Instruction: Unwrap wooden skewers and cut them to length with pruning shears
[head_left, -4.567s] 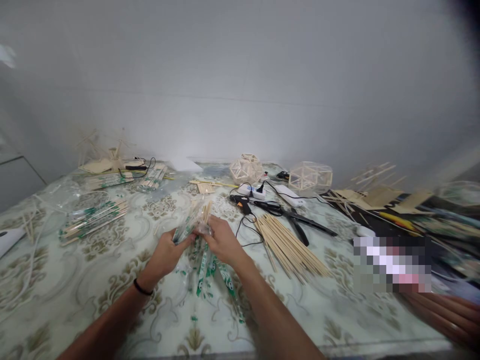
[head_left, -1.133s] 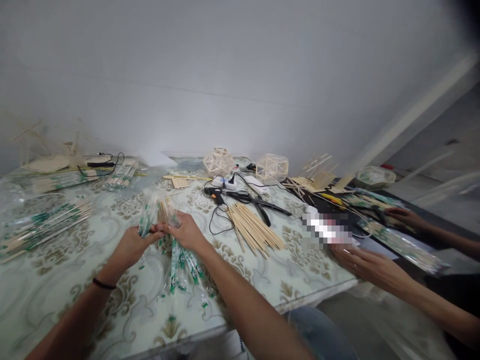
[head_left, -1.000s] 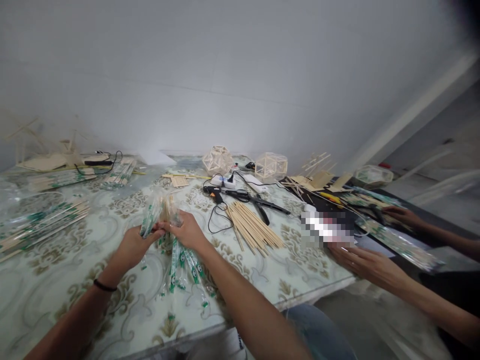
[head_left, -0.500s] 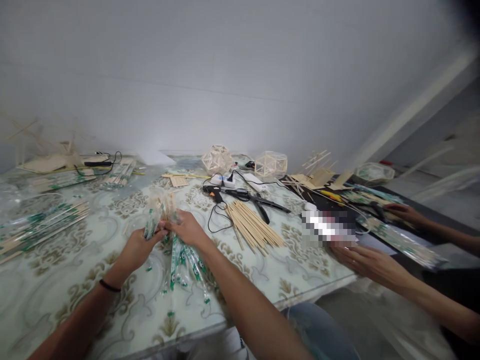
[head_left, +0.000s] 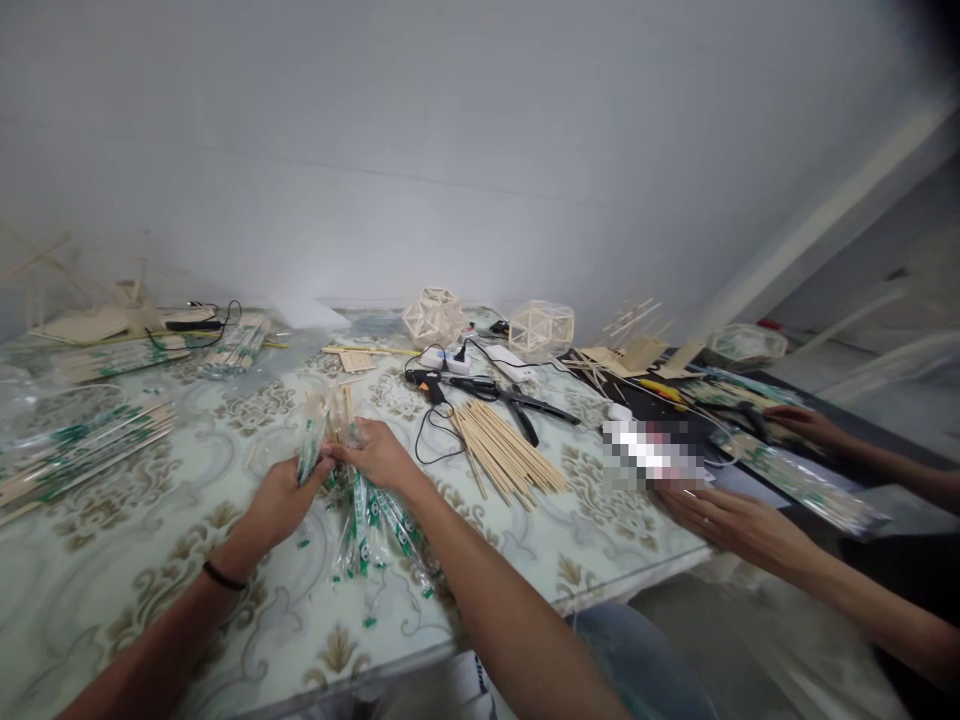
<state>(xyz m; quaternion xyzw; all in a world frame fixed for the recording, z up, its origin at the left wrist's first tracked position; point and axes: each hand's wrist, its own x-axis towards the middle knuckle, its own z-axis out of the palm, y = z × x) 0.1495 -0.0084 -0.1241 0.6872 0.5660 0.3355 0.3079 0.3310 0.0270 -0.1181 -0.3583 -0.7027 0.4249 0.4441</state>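
My left hand (head_left: pixel 283 497) and my right hand (head_left: pixel 379 453) meet over the patterned table (head_left: pixel 112 560), both closed on a bundle of wrapped chopsticks (head_left: pixel 324 425) in clear plastic with green print. The sticks' bare ends poke up out of the wrap. Empty green-printed wrappers (head_left: pixel 375 525) lie under my right wrist. A loose pile of bare wooden sticks (head_left: pixel 504 452) lies to the right of my hands.
A black glue gun (head_left: pixel 424 383), scissors (head_left: pixel 517 404) and a power strip (head_left: pixel 442 360) lie behind the sticks. Two stick polyhedra (head_left: pixel 431 317) stand at the back. More wrapped packs (head_left: pixel 82 447) lie left. Another person's hands (head_left: pixel 731 522) hold a long pack at right.
My view swung right since the oldest frame, bringing the other person's hands in. My hands stay on the bundle and have shifted slightly; the bundle has tilted a little.
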